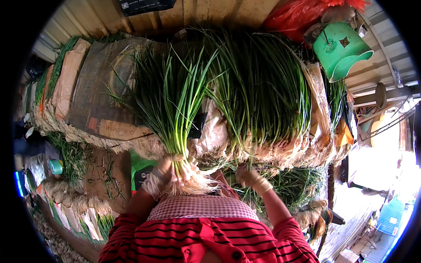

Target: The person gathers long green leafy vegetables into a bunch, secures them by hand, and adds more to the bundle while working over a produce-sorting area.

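My left hand [163, 170], in a pale glove, is wrapped round the white lower stalks of a bunch of spring onions [177, 109]. Its green leaves fan upward and its stringy roots [188, 185] hang before my checked apron. To the right, my gloved right hand [249, 179] is closed just below the front edge of a large heap of spring onions [267, 92]. Thin stalks come down to its fingers, but what they hold is hard to make out. The heap lies with roots towards me and leaves away.
Dark sacking [103, 83] covers more spring onions at the left. A cut green plastic container [340, 48] hangs at the upper right beside a red plastic bag [294, 19]. Loose green leaves [289, 186] lie below the heap. A green bag [139, 168] is near my left forearm.
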The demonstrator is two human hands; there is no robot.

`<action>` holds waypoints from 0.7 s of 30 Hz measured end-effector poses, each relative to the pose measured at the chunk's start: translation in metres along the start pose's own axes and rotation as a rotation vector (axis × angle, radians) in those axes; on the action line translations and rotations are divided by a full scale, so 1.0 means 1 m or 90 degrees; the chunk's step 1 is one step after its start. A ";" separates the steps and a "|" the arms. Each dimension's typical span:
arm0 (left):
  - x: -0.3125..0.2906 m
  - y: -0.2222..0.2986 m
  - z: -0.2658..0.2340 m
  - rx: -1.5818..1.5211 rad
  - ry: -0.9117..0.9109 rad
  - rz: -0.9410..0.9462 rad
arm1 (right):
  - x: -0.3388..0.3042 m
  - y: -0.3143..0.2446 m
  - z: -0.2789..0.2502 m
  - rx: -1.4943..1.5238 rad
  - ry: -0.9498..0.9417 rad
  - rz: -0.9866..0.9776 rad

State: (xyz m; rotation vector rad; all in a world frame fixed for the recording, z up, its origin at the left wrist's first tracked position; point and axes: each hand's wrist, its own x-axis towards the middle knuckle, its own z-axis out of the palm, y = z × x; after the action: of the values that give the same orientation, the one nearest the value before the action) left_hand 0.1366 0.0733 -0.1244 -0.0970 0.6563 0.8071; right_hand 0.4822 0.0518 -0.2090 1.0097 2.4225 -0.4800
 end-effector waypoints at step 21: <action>-0.026 0.026 -0.011 -0.046 -0.128 -0.022 | 0.039 -0.012 -0.044 0.625 0.386 0.488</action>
State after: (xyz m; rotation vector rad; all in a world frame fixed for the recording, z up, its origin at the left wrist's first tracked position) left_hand 0.0996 0.0717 -0.1140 -0.0904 0.4344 0.7960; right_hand 0.4370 0.0873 -0.1921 2.6535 1.8947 -1.2320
